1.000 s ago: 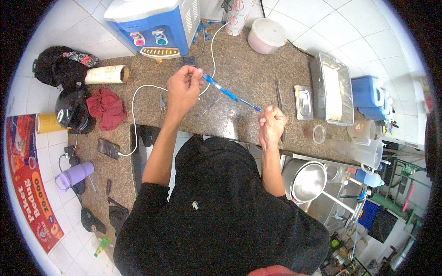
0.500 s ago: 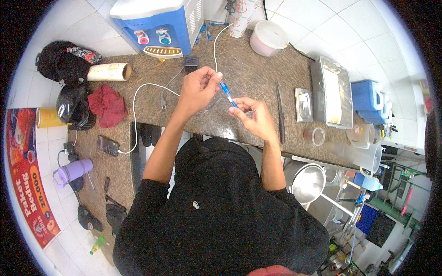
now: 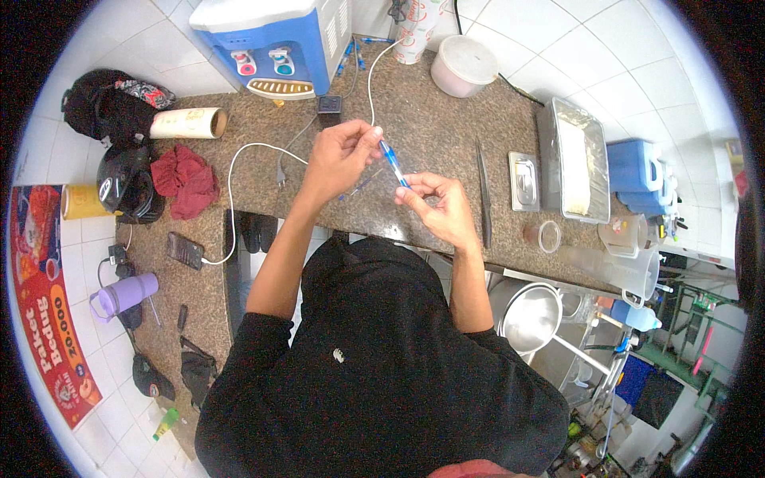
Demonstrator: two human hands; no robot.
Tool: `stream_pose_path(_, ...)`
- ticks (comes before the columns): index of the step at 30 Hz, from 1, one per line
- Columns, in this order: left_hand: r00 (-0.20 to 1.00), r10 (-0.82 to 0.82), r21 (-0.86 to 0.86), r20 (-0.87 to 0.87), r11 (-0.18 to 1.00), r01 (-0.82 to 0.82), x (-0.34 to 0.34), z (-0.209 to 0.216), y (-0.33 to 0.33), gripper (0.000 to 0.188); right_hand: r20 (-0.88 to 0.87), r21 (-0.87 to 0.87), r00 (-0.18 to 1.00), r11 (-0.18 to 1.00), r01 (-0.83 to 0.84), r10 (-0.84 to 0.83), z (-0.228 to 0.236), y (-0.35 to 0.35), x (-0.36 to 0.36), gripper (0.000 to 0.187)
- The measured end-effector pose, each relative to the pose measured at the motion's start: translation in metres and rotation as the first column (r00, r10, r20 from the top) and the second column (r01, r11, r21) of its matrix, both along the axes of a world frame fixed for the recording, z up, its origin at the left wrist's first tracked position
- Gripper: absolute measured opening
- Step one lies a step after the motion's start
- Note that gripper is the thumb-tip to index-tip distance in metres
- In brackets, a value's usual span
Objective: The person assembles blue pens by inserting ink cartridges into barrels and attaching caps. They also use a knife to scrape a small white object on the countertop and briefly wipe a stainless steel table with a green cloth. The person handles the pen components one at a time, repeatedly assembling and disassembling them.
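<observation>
A blue and clear pen [image 3: 390,159] is held slantwise above the stone counter [image 3: 434,119], one end in each hand. My left hand [image 3: 343,157] pinches its upper end between thumb and fingertips. The lower end sits in the fingertips of my right hand [image 3: 439,205], which is closed on it from the right. Just below the pen, thin clear and blue pen parts [image 3: 362,185] lie on the counter, partly hidden by my left hand and wrist.
A blue and white water dispenser [image 3: 279,52] stands at the back, with several blue pens beside it. A white cable runs to a phone [image 3: 186,250] on the left. Right of my hands lie a long knife [image 3: 484,195], a steel lid [image 3: 524,182] and a metal tray [image 3: 550,131].
Both hands stay on the pen and have shifted only slightly. The pen looks a little more upright; nothing has been let go.
</observation>
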State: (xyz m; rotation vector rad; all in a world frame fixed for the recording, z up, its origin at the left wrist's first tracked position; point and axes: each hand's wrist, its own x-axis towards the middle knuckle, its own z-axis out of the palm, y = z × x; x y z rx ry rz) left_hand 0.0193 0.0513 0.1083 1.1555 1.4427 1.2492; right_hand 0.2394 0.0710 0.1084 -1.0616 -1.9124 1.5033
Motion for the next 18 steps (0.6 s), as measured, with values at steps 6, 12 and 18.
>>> stream_pose_path(6,0.96,0.01,0.212,-0.281,0.976,0.051,0.007,0.011,-0.014,0.02,-0.021,-0.126,0.999,0.991,0.041,-0.044,-0.004,-0.001,0.002,0.023)
stream_pose_path(12,0.986,0.044,0.233,-0.159,0.972,-0.006,0.012,0.01,-0.018,0.018,-0.11,-0.138,0.993,0.99,0.021,-0.036,-0.001,-0.004,0.0,0.022)
stream_pose_path(18,0.995,0.021,0.291,-0.094,0.957,0.007,0.012,0.016,-0.019,0.015,-0.144,-0.044,0.989,0.998,-0.039,0.033,-0.003,-0.003,0.002,0.022)
